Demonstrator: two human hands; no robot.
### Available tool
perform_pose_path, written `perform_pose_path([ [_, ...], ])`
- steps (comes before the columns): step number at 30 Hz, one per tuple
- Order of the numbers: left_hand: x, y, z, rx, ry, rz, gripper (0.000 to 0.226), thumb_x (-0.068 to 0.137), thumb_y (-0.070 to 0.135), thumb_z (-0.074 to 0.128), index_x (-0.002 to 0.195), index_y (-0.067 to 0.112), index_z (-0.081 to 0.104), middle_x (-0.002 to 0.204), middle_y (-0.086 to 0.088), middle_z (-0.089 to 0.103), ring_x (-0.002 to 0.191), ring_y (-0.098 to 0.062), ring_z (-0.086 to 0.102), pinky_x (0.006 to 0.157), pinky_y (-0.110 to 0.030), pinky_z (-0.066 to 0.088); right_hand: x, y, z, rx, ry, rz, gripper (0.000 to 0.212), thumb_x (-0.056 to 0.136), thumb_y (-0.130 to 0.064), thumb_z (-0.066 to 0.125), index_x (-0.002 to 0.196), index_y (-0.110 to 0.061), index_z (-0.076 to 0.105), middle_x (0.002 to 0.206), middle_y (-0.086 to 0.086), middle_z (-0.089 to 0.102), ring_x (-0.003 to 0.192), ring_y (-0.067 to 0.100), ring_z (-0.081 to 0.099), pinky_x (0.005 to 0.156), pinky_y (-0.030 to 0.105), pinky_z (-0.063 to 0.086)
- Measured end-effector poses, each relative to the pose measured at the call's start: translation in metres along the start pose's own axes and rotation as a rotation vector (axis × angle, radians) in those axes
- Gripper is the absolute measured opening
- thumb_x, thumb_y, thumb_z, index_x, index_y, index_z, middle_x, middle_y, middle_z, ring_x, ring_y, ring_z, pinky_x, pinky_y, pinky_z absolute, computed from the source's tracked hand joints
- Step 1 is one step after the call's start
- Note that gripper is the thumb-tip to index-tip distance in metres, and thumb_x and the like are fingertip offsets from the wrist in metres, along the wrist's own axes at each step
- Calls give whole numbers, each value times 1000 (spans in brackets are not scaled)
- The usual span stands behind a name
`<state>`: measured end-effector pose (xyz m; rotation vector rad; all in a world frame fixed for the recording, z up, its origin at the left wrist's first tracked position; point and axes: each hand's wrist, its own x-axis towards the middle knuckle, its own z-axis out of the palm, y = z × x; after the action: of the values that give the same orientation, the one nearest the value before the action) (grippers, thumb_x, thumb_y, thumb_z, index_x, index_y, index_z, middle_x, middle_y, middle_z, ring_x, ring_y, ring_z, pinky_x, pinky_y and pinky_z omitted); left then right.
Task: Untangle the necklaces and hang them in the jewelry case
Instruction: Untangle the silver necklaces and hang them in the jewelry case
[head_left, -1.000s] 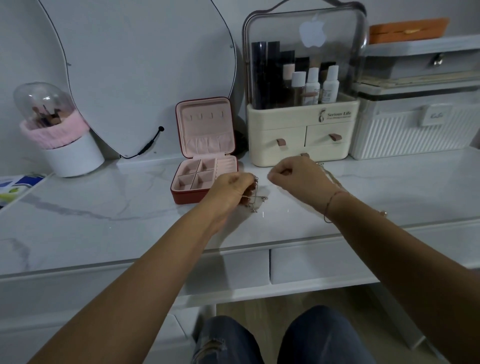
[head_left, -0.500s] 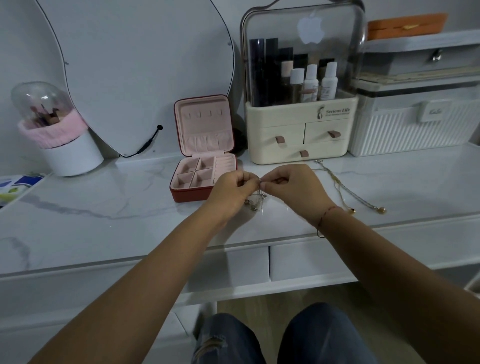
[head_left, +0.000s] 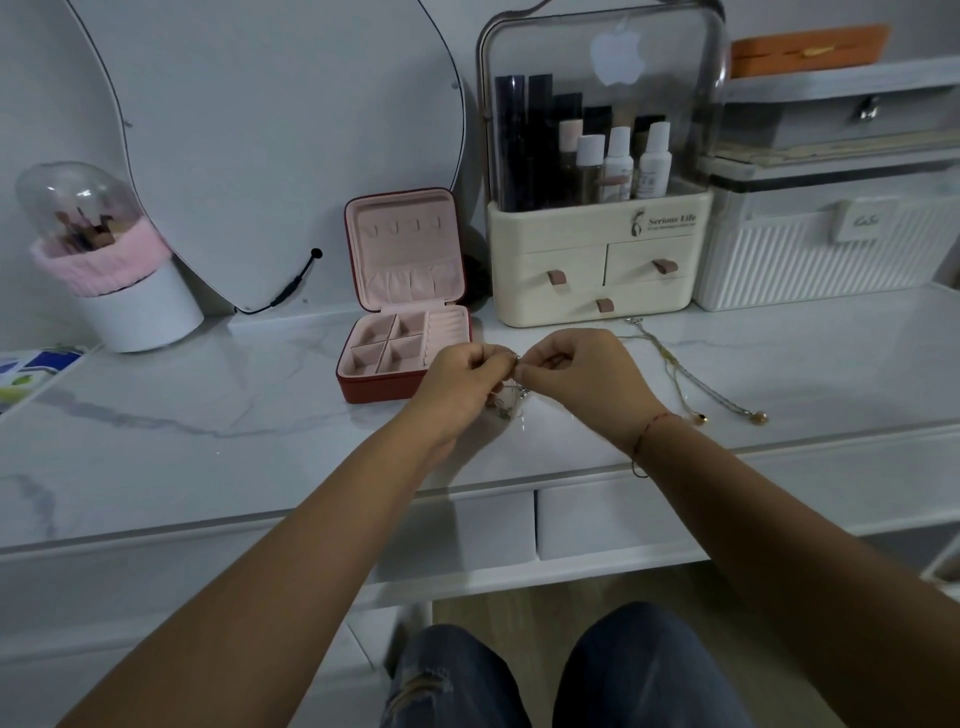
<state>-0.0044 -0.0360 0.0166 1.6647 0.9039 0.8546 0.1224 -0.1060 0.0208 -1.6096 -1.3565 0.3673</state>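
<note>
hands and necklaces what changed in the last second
The right hand moved left to meet the left hand, and both now pinch the silver necklace bunched between them. The left hand kept its hold throughout. The gold necklaces still lie on the table to the right, and the jewelry case stays open with bare hooks.

Held necklace tangle (head_left: 513, 401) mostly hidden behind fingers (head_left: 487, 362)
</note>
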Motion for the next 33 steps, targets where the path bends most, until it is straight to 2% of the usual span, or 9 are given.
perform_pose_path([
  [2, -2, 2, 1, -16, -9, -8, 14, 94, 16, 56, 86, 11, 67, 68, 3, 58, 64, -10, 49, 68, -25, 42, 1, 2, 1, -12, 35, 3, 3, 81, -18, 73, 78, -18, 71, 72, -5, 68, 65, 4, 58, 62, 12, 48],
  [6, -5, 5, 2, 12, -36, -7, 16, 93, 15, 56, 81, 12, 65, 66, 3, 55, 63, -9, 48, 67, -25, 41, 3, 5, 4, -17, 54, -2, 3, 81, -15, 71, 80, -17, 71, 71, -6, 66, 63, 2, 56, 58, 6, 45],
  [10, -3, 5, 2, 23, -32, 2, 20, 92, 14, 55, 74, 14, 63, 65, 0, 53, 65, -12, 45, 67, -29, 38, 2, 4, 2, 76, 31, 2, 4, 82, -10, 71, 83, -14, 71, 73, -3, 67, 63, 2, 56, 58, 6, 44],
  [14, -4, 5, 2, 19, -33, 4, 22, 91, 11, 54, 71, 14, 62, 61, 2, 51, 60, -10, 43, 62, -26, 35, 1, 5, 2, 113, 16, -5, 5, 82, -9, 71, 86, -11, 72, 80, 7, 71, 71, 13, 61, 64, 18, 50],
  [19, -4, 3, 2, 49, -22, 3, 25, 91, 11, 53, 67, 15, 59, 58, 5, 50, 57, -8, 43, 64, -27, 37, 2, 7, 3, 80, 22, -25, 5, 81, -8, 70, 81, -12, 72, 70, 0, 66, 55, -4, 51, 54, 7, 42],
  [25, 1, 1, -7, 116, 57, 38, 26, 91, 14, 51, 65, 17, 54, 63, 5, 49, 64, -11, 44, 68, -28, 37, 5, 11, -2, 85, 51, 25, 8, 79, -5, 68, 74, -11, 68, 68, -5, 63, 58, -2, 52, 54, 7, 41],
  [27, 2, 0, -7, 49, 65, -5, 23, 91, 13, 50, 70, 12, 57, 65, 1, 52, 67, -14, 46, 69, -28, 39, 6, 11, -3, 172, 31, 64, 10, 79, -4, 67, 72, -11, 66, 72, 0, 65, 63, 5, 53, 59, 12, 44],
  [29, 4, -1, -3, -150, 63, -88, 23, 92, 11, 48, 73, 9, 61, 67, -2, 59, 68, -15, 52, 69, -28, 42, 7, 10, -3, 286, -6, 117, 11, 80, -3, 66, 72, -11, 64, 78, 7, 66, 67, 9, 54, 63, 18, 46],
  [33, 5, 0, 4, -575, 25, -232, 21, 93, 8, 41, 82, 4, 58, 67, -4, 68, 68, -16, 62, 60, -27, 45, 9, 9, -2, 504, -61, 243, 16, 85, -4, 60, 70, -11, 59, 67, 1, 57, 63, 10, 52, 64, 22, 39],
])
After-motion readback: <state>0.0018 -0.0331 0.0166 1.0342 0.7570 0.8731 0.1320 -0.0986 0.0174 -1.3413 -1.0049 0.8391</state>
